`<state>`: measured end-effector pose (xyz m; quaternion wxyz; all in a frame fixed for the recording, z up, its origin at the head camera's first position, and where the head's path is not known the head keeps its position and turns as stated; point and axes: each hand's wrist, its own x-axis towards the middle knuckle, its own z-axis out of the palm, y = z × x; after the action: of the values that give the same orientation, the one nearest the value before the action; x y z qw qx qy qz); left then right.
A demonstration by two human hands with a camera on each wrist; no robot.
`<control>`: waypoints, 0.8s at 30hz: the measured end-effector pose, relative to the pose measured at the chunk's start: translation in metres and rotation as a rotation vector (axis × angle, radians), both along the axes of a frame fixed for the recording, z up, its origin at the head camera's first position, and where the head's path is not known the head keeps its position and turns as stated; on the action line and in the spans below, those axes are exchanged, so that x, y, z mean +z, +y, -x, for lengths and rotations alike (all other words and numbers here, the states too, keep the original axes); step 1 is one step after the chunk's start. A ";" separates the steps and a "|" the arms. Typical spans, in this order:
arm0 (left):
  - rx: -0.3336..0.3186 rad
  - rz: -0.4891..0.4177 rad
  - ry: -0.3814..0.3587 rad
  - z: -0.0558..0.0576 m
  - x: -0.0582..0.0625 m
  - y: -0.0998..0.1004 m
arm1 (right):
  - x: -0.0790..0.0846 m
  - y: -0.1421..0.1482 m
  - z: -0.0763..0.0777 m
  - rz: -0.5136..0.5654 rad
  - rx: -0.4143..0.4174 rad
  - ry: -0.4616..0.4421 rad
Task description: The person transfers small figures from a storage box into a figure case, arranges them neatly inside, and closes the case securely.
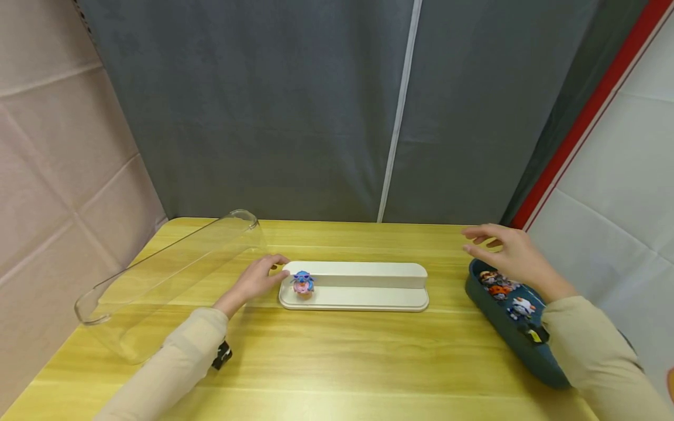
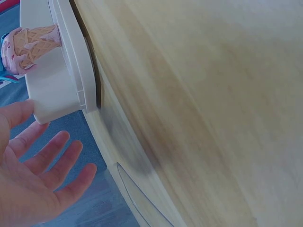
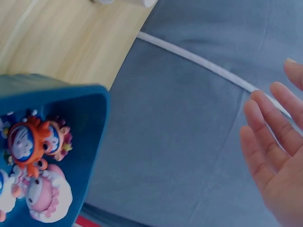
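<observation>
My left hand (image 1: 258,278) is at the left end of a white stepped display base (image 1: 368,298), thumb and fingertips right at its edge. On the base's lower step, near that end, stands a small blue figurine (image 1: 303,283) on a pink ice-cream cone; its waffle cone (image 2: 38,41) shows in the left wrist view. My right hand (image 1: 508,254) hovers above the far end of a dark teal bin (image 1: 505,333), fingers loosely bent and holding nothing. Inside the bin lie several small figurines, among them an orange one (image 3: 26,144) and a pink-and-white one (image 3: 47,196).
A long clear plastic cover (image 1: 168,275) lies on the wooden table (image 1: 337,362) at the left, beside my left forearm. A grey curtain (image 1: 263,117) hangs behind the table. Pale cloth walls stand at both sides, and a red strip (image 1: 590,117) edges the right one.
</observation>
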<state>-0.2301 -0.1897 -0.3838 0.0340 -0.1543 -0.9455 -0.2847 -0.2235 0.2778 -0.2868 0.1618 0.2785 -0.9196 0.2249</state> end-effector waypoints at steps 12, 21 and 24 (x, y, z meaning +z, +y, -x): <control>0.002 -0.004 0.002 0.000 0.000 0.001 | -0.015 0.029 0.005 0.103 -0.075 -0.117; 0.004 -0.005 -0.001 -0.001 0.000 0.001 | -0.029 0.050 0.008 0.137 -0.101 -0.137; 0.006 -0.005 0.002 -0.002 0.000 0.002 | -0.031 0.054 0.008 0.155 -0.109 -0.125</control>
<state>-0.2284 -0.1881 -0.3839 0.0364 -0.1518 -0.9452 -0.2867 -0.2318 0.3322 -0.3178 0.1373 0.2000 -0.9217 0.3028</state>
